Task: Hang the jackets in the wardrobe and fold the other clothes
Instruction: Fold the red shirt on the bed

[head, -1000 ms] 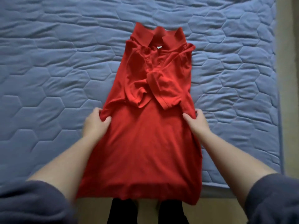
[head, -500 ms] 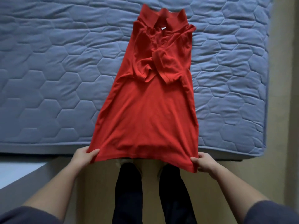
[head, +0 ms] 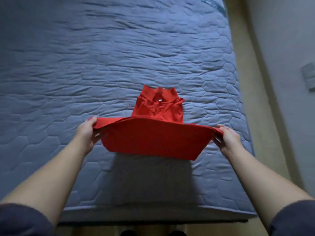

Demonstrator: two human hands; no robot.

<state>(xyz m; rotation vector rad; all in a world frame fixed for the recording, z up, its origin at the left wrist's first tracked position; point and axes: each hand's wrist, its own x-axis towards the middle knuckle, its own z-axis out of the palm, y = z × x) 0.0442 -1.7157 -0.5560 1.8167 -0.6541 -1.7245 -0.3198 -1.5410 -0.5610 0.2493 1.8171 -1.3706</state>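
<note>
A big blue-grey quilted bed [head: 68, 82] fills most of the view. Its top has six-sided stitched shapes and many small wrinkles. A red polo shirt [head: 158, 109] lies on it, a bit right of the middle, collar at the far end. The shirt's near part is up off the bed, with a dark shadow under it. A beige floor [head: 242, 65] runs along the bed's right side.

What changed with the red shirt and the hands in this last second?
The left hand and right hand slid from the red shirt's sides down to its bottom corners, gripped them, and lifted the hem up and forward toward the collar. The collar end stayed flat on the blue mattress.
</note>
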